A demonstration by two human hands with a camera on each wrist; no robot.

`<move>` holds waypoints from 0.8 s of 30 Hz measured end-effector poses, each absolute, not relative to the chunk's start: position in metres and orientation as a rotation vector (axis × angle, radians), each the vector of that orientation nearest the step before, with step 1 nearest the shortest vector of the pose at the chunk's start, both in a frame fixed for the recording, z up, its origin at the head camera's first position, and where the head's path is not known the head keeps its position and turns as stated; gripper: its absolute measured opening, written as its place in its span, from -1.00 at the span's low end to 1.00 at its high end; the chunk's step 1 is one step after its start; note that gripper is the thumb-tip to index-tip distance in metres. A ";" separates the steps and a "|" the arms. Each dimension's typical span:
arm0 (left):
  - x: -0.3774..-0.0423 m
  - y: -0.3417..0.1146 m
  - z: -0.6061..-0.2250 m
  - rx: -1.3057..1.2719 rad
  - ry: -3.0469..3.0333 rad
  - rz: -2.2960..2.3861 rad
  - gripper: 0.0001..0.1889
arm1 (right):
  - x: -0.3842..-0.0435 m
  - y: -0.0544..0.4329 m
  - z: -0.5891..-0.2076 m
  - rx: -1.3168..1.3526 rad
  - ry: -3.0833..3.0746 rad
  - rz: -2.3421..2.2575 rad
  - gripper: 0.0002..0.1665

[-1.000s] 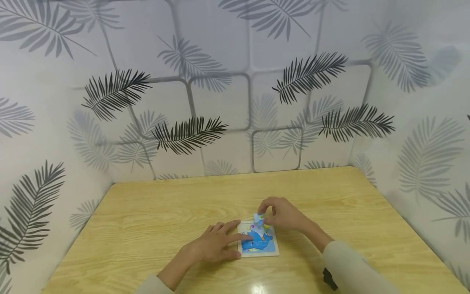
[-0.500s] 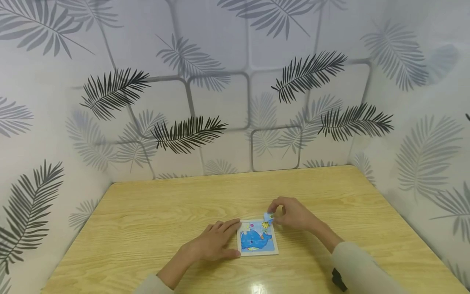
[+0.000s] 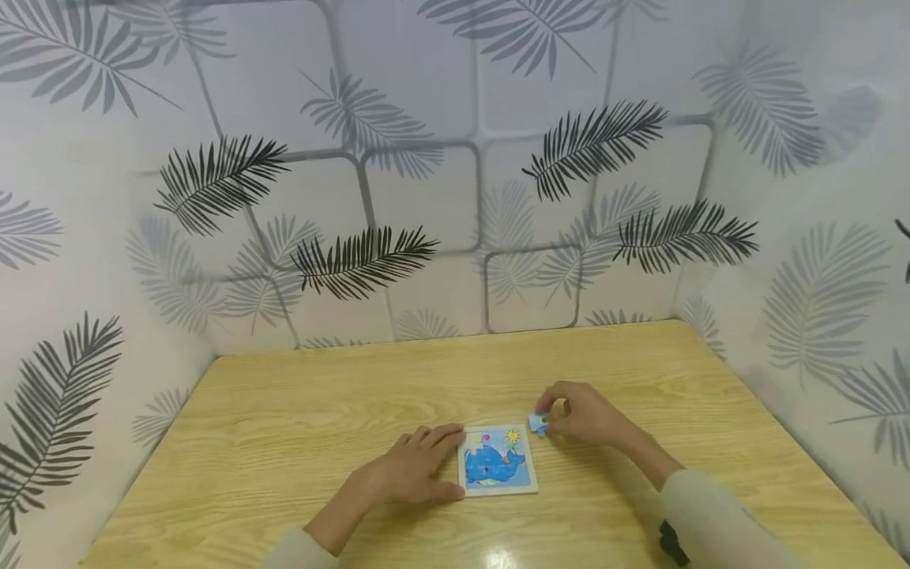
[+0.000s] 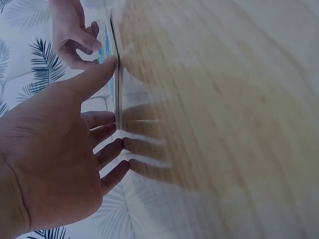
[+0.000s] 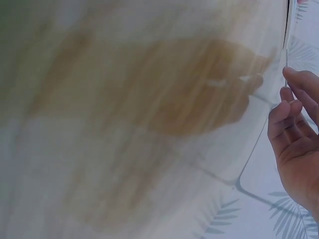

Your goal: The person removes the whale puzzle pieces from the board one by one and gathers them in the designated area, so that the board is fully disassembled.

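Note:
A square jigsaw puzzle (image 3: 495, 466) with a blue whale, a sun and a white border lies flat on the table. A pale patch shows near its upper left. My left hand (image 3: 415, 468) rests along the puzzle's left side, thumb at the near corner and fairly straight fingers towards the far corner; the left wrist view shows them against the board's edge (image 4: 118, 94). Just right of the far right corner, my right hand (image 3: 584, 415) pinches a light blue jigsaw piece (image 3: 538, 424) between thumb and fingers. In the right wrist view this piece (image 5: 286, 59) appears edge-on.
The wood-grain table (image 3: 320, 395) reaches back to a wall (image 3: 426, 292) with a leaf pattern, and similar walls stand at both sides. A dark object (image 3: 673, 543) shows beneath my right sleeve (image 3: 721, 518).
My right hand has carried the jigsaw piece rightward from over the puzzle's far edge to beside it. A finger of my left hand has drawn back off the picture to the left side.

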State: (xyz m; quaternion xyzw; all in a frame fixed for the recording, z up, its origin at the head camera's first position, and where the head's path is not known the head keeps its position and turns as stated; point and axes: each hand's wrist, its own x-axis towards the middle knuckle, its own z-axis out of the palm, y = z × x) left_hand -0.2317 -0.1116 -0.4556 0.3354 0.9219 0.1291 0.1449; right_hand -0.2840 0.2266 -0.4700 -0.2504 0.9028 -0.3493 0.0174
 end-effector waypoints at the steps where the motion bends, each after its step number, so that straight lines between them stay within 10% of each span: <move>1: -0.232 -0.111 -0.455 0.958 2.651 0.370 -0.12 | -0.284 0.228 -0.471 -0.773 2.806 -1.082 -0.71; 24: -0.233 -0.110 -0.458 0.984 2.678 0.415 -0.11 | -0.281 0.246 -0.475 -0.682 2.658 -1.144 -0.73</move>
